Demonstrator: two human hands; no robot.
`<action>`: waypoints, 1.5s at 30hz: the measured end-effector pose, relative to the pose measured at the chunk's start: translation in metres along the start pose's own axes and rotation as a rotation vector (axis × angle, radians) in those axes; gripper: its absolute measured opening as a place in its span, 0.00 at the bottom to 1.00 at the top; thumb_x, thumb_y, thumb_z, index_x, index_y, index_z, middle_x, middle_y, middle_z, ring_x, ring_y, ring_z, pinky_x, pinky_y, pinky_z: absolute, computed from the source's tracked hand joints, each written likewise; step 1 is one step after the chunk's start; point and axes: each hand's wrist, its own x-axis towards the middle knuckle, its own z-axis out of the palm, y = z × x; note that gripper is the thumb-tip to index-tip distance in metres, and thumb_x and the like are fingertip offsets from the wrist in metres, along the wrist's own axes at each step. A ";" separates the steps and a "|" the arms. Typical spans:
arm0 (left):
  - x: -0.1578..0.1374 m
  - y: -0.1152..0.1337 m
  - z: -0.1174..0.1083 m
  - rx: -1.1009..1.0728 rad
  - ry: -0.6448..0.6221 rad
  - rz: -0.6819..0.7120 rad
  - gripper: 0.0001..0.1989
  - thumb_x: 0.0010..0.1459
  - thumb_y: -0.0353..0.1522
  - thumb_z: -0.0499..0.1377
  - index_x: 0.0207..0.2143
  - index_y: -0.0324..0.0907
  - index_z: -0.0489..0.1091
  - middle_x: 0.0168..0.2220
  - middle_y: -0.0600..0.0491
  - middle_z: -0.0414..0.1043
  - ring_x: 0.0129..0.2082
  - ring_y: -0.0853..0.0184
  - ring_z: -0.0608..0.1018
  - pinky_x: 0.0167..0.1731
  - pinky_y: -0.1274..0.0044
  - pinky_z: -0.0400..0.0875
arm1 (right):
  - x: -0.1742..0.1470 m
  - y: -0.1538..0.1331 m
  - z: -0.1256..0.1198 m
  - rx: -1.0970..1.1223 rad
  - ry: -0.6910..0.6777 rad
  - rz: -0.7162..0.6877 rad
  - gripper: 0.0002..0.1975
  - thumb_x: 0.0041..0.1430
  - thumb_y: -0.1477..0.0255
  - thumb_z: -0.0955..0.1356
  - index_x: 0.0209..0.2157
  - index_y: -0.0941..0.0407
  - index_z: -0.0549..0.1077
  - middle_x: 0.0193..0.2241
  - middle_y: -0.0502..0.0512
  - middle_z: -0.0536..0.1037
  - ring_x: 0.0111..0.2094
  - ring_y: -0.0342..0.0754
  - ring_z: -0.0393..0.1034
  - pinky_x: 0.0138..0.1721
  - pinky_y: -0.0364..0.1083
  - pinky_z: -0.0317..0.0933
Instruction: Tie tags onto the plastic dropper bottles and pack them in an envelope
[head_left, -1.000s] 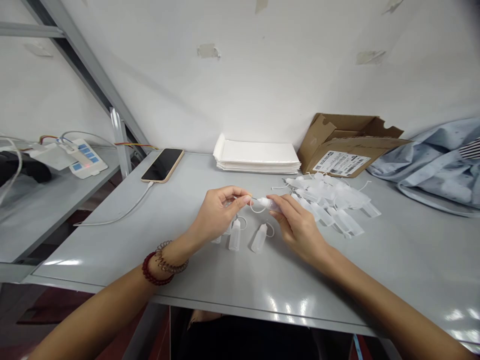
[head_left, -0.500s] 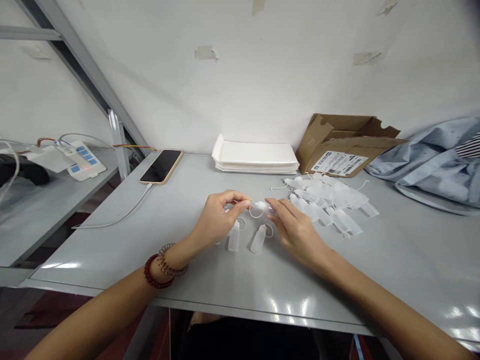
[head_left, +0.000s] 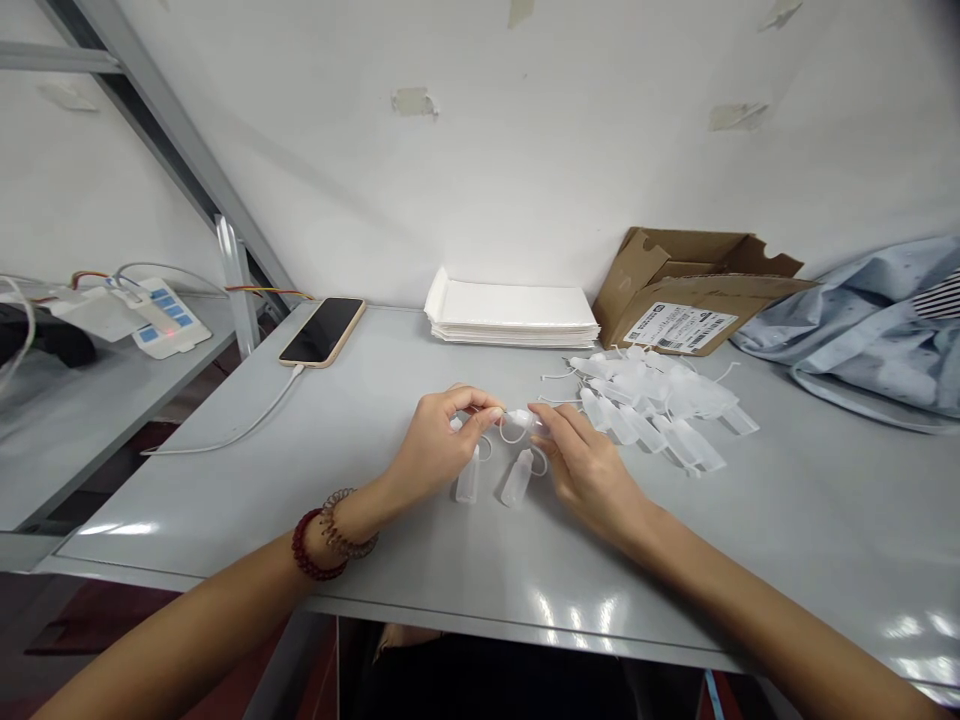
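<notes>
My right hand (head_left: 589,460) is closed around the body of a small translucent needle-tip squeeze bottle (head_left: 520,420), lying sideways above the table. At its tip, the thumb and forefinger of my left hand (head_left: 450,430) are pinched together. A thin white strap loops from the bottle's neck toward that pinch. The small cap at the strap's end is mostly hidden by my fingers. Just below, one similar bottle (head_left: 466,480) lies under my left hand, and another bottle (head_left: 517,478) lies between the hands, each with a looped strap.
To the right lies a heap of similar bottles (head_left: 652,395). Behind are a stack of white envelopes (head_left: 517,310) and an open cardboard box (head_left: 675,300). A phone (head_left: 324,332) with a white cable lies left, a bluish cloth (head_left: 877,330) far right. A power strip (head_left: 169,320) sits on the neighbouring table.
Both hands and the bottle between them have shifted very slightly downward in view. The grip of each hand looks the same, and the bottles on the table have stayed put.
</notes>
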 end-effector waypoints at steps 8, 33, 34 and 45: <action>-0.001 -0.002 0.001 0.016 -0.014 0.005 0.08 0.57 0.32 0.55 0.29 0.41 0.73 0.31 0.52 0.75 0.34 0.66 0.75 0.37 0.75 0.69 | -0.003 0.001 0.003 -0.047 -0.002 -0.011 0.16 0.63 0.79 0.57 0.52 0.59 0.62 0.31 0.58 0.69 0.28 0.48 0.66 0.27 0.46 0.65; 0.017 0.001 -0.021 0.208 -0.386 0.027 0.13 0.60 0.38 0.51 0.29 0.40 0.70 0.31 0.53 0.72 0.32 0.67 0.72 0.32 0.77 0.66 | 0.008 -0.005 -0.025 0.062 -0.446 0.171 0.23 0.63 0.54 0.59 0.39 0.61 0.70 0.19 0.52 0.73 0.18 0.45 0.66 0.22 0.43 0.53; 0.017 0.000 -0.022 0.240 -0.404 0.026 0.13 0.60 0.37 0.51 0.29 0.40 0.70 0.32 0.53 0.72 0.33 0.67 0.72 0.32 0.77 0.65 | 0.008 -0.007 -0.025 0.045 -0.495 0.177 0.26 0.61 0.51 0.59 0.42 0.61 0.69 0.18 0.51 0.73 0.18 0.46 0.66 0.22 0.43 0.53; 0.017 -0.017 -0.019 0.417 -0.413 0.086 0.11 0.59 0.38 0.53 0.30 0.42 0.70 0.40 0.50 0.72 0.48 0.59 0.66 0.48 0.68 0.63 | 0.006 -0.014 -0.013 -0.044 -0.646 0.196 0.33 0.54 0.47 0.64 0.48 0.62 0.64 0.30 0.59 0.77 0.27 0.55 0.74 0.25 0.46 0.59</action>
